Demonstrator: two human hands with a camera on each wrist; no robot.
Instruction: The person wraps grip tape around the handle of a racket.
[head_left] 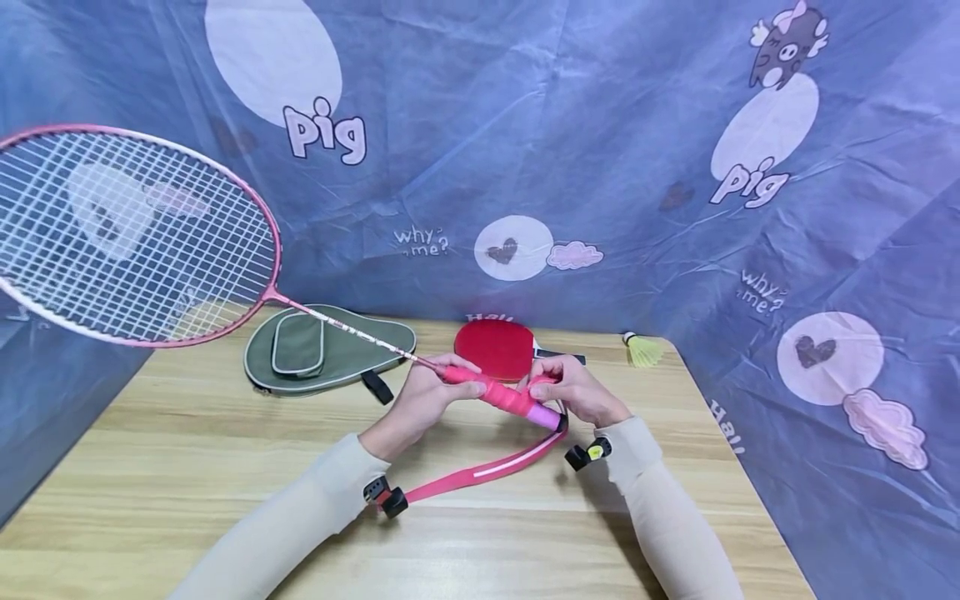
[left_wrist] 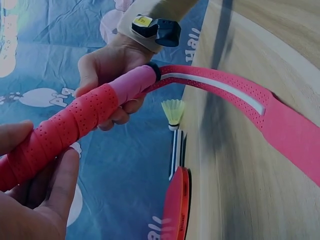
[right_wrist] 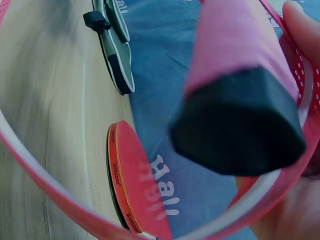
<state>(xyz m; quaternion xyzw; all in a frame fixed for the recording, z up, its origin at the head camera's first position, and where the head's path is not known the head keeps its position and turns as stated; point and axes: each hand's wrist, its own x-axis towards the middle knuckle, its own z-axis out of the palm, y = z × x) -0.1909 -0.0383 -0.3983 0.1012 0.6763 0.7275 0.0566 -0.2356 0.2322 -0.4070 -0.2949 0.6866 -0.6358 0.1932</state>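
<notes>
A pink and white badminton racket is held up above the table, its strung head at the far left. Thumb and fingers of my left hand grip the handle, which is wrapped in perforated red-pink grip tape. Toward the butt, a lighter pink stretch of handle shows bare of that wrap, ending in a black butt cap. My right hand pinches the tape beside the handle. From there a loose length of tape, with a white strip along it, loops down toward my left wrist.
Behind the hands lie a red table tennis bat and a green racket case. A yellow shuttlecock lies at the back right of the wooden table. Blue printed cloth stands around the table's back and sides.
</notes>
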